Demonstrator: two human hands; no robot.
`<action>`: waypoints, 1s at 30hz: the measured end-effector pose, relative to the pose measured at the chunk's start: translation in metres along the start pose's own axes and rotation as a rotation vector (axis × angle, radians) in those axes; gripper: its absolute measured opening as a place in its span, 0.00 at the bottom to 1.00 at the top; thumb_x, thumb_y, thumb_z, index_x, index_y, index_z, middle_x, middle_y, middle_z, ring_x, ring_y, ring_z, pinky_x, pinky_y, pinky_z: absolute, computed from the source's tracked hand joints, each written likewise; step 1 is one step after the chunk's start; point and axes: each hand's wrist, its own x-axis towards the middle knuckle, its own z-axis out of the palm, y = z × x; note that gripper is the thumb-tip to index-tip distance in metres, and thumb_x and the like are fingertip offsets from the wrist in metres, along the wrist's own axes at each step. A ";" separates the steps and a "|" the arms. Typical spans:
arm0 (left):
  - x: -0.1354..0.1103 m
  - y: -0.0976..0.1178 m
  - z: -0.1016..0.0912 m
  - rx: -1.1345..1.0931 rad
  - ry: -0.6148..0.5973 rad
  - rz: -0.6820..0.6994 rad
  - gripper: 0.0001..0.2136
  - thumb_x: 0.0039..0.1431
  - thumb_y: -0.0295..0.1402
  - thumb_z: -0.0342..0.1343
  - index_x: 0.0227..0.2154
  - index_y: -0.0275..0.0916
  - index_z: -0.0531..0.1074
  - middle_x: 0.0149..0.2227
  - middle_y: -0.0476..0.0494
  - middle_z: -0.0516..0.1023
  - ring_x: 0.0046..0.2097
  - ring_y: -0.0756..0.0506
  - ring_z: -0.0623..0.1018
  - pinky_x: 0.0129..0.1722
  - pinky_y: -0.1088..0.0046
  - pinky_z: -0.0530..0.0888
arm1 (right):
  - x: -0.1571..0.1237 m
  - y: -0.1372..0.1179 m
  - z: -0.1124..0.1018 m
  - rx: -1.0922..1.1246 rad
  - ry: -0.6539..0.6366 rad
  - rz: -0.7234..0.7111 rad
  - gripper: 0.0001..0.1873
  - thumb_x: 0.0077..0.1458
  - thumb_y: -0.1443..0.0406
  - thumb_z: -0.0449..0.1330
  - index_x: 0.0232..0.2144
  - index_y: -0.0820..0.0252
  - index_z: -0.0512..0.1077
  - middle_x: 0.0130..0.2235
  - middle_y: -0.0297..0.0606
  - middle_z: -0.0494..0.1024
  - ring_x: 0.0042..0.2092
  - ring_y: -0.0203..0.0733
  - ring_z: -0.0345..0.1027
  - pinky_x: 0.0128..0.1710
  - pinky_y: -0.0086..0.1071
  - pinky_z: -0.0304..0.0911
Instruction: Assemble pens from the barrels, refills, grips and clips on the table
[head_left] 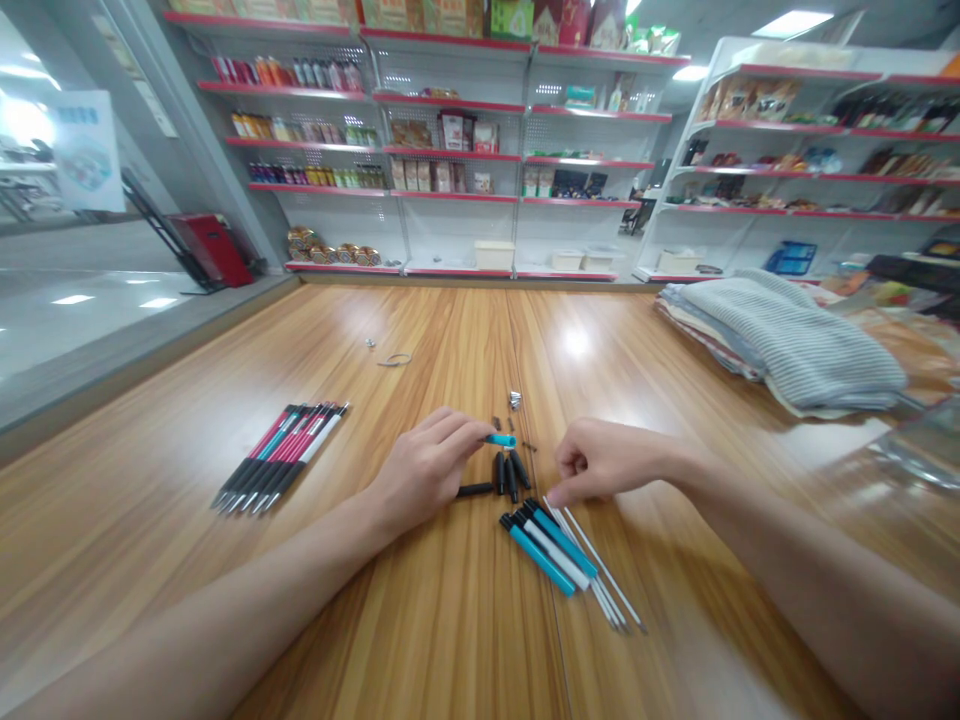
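Note:
My left hand pinches a blue pen barrel, its hollow end pointing right. A black tubular piece shows by the lower edge of that hand; whether the hand touches it is unclear. My right hand is curled closed, fingertips at the upper ends of several thin white pen refills; what it grips, if anything, is hidden. Beside these refills lie blue and white pen barrels with black ends. Between the hands are several black pen grips, small dark springs and silver pen tips.
A row of assembled pens in red, blue and white lies at left. Farther back are a looped strip and a small metal bit. Folded cloths and a clear container sit at right. Stocked shelves stand beyond the table.

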 end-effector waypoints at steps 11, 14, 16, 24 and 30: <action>0.000 0.001 0.000 -0.080 0.038 0.039 0.13 0.63 0.23 0.48 0.47 0.40 0.69 0.43 0.42 0.76 0.46 0.46 0.72 0.45 0.67 0.71 | -0.007 -0.001 -0.004 -0.132 -0.198 0.131 0.13 0.45 0.56 0.62 0.24 0.62 0.75 0.22 0.32 0.75 0.24 0.34 0.67 0.21 0.26 0.54; 0.000 0.000 0.000 -0.092 0.029 0.048 0.13 0.63 0.23 0.47 0.47 0.39 0.69 0.42 0.42 0.76 0.46 0.46 0.72 0.46 0.67 0.71 | -0.010 -0.001 -0.003 -0.213 -0.099 0.093 0.07 0.43 0.62 0.61 0.22 0.61 0.74 0.22 0.31 0.75 0.24 0.34 0.65 0.21 0.26 0.52; 0.000 0.000 0.000 -0.100 0.025 0.049 0.13 0.64 0.23 0.47 0.48 0.39 0.69 0.43 0.41 0.76 0.46 0.46 0.72 0.46 0.67 0.71 | -0.011 0.000 -0.001 -0.247 -0.048 0.068 0.05 0.43 0.65 0.60 0.20 0.61 0.73 0.21 0.31 0.73 0.22 0.33 0.63 0.20 0.27 0.49; -0.002 0.000 0.000 -0.066 0.021 0.067 0.14 0.62 0.21 0.48 0.48 0.40 0.69 0.42 0.41 0.75 0.45 0.45 0.72 0.45 0.66 0.71 | -0.016 -0.016 -0.005 -0.181 0.197 -0.106 0.04 0.43 0.70 0.57 0.23 0.60 0.72 0.22 0.29 0.73 0.24 0.31 0.62 0.23 0.26 0.52; -0.003 -0.002 0.000 0.025 -0.033 0.084 0.17 0.61 0.21 0.48 0.50 0.41 0.68 0.42 0.41 0.75 0.44 0.44 0.71 0.43 0.67 0.71 | -0.023 -0.044 -0.005 0.047 0.429 -0.190 0.06 0.52 0.62 0.59 0.28 0.60 0.72 0.24 0.29 0.73 0.25 0.31 0.65 0.23 0.23 0.54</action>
